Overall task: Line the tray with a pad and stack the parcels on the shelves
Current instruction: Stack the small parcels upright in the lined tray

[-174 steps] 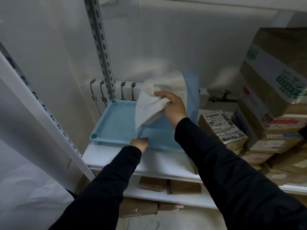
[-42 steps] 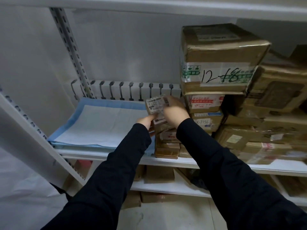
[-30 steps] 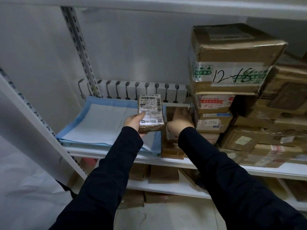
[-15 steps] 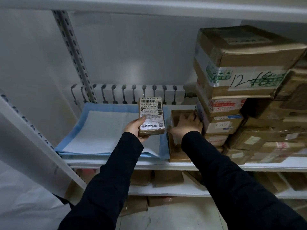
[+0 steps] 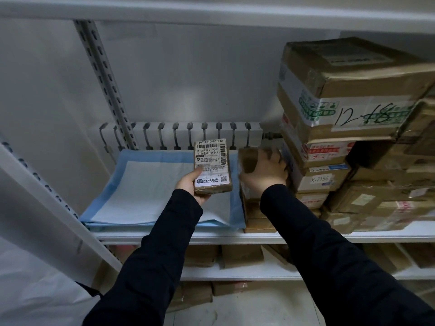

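Left hand (image 5: 190, 185) holds parcel (image 5: 211, 164), right hand (image 5: 264, 172) seemingly grips brown box (image 5: 247, 158)

Above the pad (image 5: 150, 191), the shelf's (image 5: 235, 237) left half is open up to the upper shelf (image 5: 211, 10). Stacked parcels (image 5: 334, 128) wall off the right half; a slotted upright (image 5: 106, 85) stands at the back left corner.

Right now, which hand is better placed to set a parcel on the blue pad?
Left. The left hand holds the labelled parcel above the blue pad, so it likely only needs lowering. The right hand grips a brown parcel on the stack beside the pad.
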Available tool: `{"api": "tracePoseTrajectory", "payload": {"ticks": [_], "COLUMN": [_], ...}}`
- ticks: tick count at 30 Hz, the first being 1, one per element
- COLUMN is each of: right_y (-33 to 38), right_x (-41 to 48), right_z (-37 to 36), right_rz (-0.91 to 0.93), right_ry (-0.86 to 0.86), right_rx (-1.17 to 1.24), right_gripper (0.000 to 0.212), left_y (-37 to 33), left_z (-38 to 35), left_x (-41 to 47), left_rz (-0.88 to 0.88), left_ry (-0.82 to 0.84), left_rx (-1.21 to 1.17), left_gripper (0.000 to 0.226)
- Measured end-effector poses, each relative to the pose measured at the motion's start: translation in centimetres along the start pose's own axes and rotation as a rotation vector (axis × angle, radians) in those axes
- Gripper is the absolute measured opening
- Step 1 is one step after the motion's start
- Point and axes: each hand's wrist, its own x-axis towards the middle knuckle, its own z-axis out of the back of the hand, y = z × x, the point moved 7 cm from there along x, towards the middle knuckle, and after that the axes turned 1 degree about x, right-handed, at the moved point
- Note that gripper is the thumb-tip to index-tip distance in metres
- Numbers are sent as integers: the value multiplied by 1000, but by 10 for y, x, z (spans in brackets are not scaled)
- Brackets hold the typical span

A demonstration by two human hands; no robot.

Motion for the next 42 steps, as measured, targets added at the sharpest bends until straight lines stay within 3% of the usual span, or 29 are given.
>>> {"api": "tracePoseTrajectory", "payload": {"ticks": [2,4,6,9,14,18,22,24,26,30,36,42], "right_y": [6,7,8,15,14,19,16,18,29,47,86,139], "right_x": [2,5,4,-2,-2,-3,6,5,3,3,-3,-6], "right_z": [7,8,3,-17,-42,-60,-70,-76,-82,-98,-130,-156], "right_rz": [51,34,-54,-246,-376,-456,-407,-398,-389,-394,-464,-465], "right_ry": [-64,-55,16,275,435,491,437,515,614,637,647,714], "right_rx": [161,519,1009,1582,2060,2017,1456,1297,1249,1244,1262,1245], "right_gripper": [92,92,73,34,44,44,35,39,50,25,10,14], "left_y": [-3,-5,-7,-11,-26,-26,-34,-39,-43,-49,-78,-116], "left_z": [0,0,0,-2,-5,-2,12,20,26,41,86,130], "left_x": [-1,-2,-4,-7,-9,-8,-1,5,11,19,38,53], "left_rz": [-12,-19,-20,-15,-34,-4,-4,-2,5,3,-53,-138], "left_ry": [0,10,26,64,106,133,91,53,28,-2,-89,-160], "left_rx": [-62,-131,-175,-199,-199,-130,-145,-118,-86,-113,-184,-248], "left_gripper": [11,13,15,20,20,20,16,14,13,11,17,15]}}
